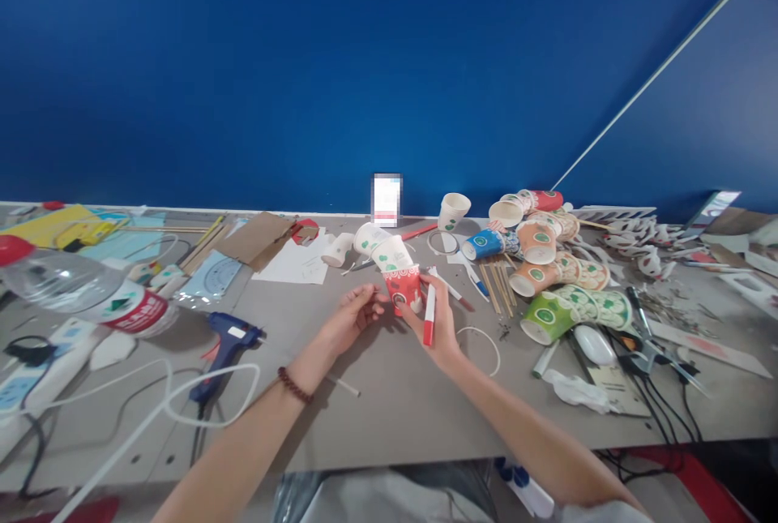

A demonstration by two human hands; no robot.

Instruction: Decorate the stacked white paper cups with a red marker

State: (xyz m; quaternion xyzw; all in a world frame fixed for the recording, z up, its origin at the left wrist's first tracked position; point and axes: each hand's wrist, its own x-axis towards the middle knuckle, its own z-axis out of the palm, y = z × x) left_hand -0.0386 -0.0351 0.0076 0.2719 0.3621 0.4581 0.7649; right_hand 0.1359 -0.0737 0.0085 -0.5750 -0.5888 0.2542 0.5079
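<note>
A red patterned paper cup (pixel 401 285) stands upright at the middle of the table, with a white cup with green marks (pixel 390 253) tilted in or just behind its mouth. My right hand (pixel 435 320) is closed round the red cup's right side and also holds a red and white marker (pixel 429 315). Just left of the cup is my left hand (pixel 358 314), its fingers curled; whether it pinches something small cannot be made out. Behind the cups, another white cup (pixel 366 239) leans over.
Stacked coloured cups (pixel 547 316) and cables lie at the right, beside wooden sticks (pixel 498 288). On the left are a blue glue gun (pixel 224 353), a plastic bottle (pixel 91 292) and a power strip (pixel 54 377). A blue wall (pixel 273 85) rises behind.
</note>
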